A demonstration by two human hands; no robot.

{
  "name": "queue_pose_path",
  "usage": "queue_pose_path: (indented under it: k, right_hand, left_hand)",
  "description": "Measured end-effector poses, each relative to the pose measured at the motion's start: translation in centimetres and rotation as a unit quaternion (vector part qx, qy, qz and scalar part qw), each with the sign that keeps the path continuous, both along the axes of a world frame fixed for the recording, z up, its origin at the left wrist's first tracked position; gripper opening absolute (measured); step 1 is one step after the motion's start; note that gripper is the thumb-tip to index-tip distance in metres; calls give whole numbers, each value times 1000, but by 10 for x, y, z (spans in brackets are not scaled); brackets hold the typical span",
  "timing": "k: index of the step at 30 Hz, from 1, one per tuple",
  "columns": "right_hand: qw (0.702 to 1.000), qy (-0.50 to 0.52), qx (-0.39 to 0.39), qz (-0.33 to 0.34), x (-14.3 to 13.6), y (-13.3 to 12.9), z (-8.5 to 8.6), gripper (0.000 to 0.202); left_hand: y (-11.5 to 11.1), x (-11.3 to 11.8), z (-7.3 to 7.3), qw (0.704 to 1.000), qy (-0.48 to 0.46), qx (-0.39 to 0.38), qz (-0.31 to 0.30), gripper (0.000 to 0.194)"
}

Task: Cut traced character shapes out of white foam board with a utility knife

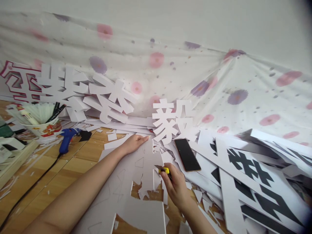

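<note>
My right hand is closed around a yellow-and-black utility knife, its blade pointing left over a white foam board. The board has ragged cut-outs along its right side and pencilled outlines on its face. My left hand lies on the board's far edge, fingers stretched out to the right. Just beyond the board stands a white cut-out character. A black phone lies to the right of it, on top of white sheets.
A blue glue gun with a black cord lies left, beside a tub of glue sticks and markers. White cut-out letters lean against the flowered sheeting. Printed sheets pile up at right. Scraps litter the wooden floor.
</note>
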State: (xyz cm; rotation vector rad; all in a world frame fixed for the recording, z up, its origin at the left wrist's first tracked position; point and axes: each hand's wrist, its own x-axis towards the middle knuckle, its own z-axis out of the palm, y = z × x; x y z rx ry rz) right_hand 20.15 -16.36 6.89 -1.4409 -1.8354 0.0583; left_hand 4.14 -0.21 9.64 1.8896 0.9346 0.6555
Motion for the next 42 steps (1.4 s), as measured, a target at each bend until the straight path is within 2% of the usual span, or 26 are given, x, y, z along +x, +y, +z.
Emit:
queue_pose_path:
  k: [15,18,22,26,28,32,37,42]
  right_hand:
    - [996,-30,-73,46,-1,1,-3,17]
    - [997,-1,-58,43,-1,-1,-3,16]
    - [999,11,11,45,1,-5,-1,13]
    - [997,-51,59,13,0,-9,-2,30]
    - [996,-72,51,6,-3,-10,-4,34]
    - [994,-100,23,41,-9,-12,-3,35]
    - [994,-95,17,51,-12,-10,2,33]
    - [994,-93,4,50,-11,-6,-2,29]
  left_hand:
    - [-2,-3,5,1000,-10,-20,-2,53]
    - [-1,-3,4,1000,-7,-2,4,52]
    - [0,-4,4,999,1,41,13,52]
    - [1,-7,6,996,21,77,45,51]
    - [1,-8,6,995,25,82,53,50]
    - [1,-8,6,993,25,92,64,49]
    - [-4,-3,7,996,7,81,41,49]
    - [-5,-2,7,996,1,79,33,49]
